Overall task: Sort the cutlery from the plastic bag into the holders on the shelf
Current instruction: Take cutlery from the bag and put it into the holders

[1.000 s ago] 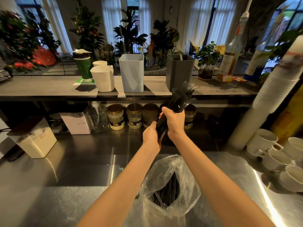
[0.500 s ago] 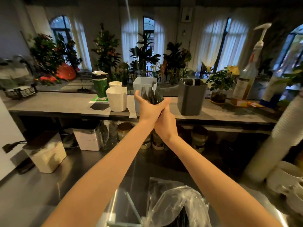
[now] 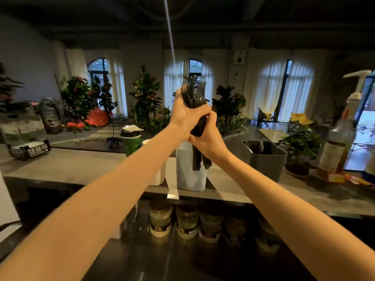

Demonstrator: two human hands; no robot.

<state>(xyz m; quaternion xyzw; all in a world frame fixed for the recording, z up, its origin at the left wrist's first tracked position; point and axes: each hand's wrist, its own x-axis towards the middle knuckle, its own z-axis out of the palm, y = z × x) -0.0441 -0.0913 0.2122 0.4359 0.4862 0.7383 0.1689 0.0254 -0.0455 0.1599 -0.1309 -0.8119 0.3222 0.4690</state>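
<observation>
Head camera, looking across a bar counter: two bare arms reach forward and meet just above frame centre, where both hands clamp one bundle of black plastic cutlery [image 3: 192,98]. The left hand [image 3: 183,116] wraps its fingers round the upper part of the bundle, tines and tips poking out toward 12 o'clock; the right hand [image 3: 210,139], pressed against it at its 5 o'clock, grips the handles, whose ends hang down in front of the pale grey holder [image 3: 188,177]. That holder stands on the grey shelf [image 3: 60,165], directly below the bundle and not touching it. At its 3 o'clock, well apart, stands a dark grey holder [image 3: 267,161]; at its 9 o'clock, a white holder [image 3: 160,176] is mostly hidden behind the left forearm. A green cup [image 3: 132,145] stands farther toward 9 o'clock, a pump bottle [image 3: 341,142] at the frame's 3 o'clock edge. Lidded jars [image 3: 160,222] line up under the shelf at 6 o'clock.
</observation>
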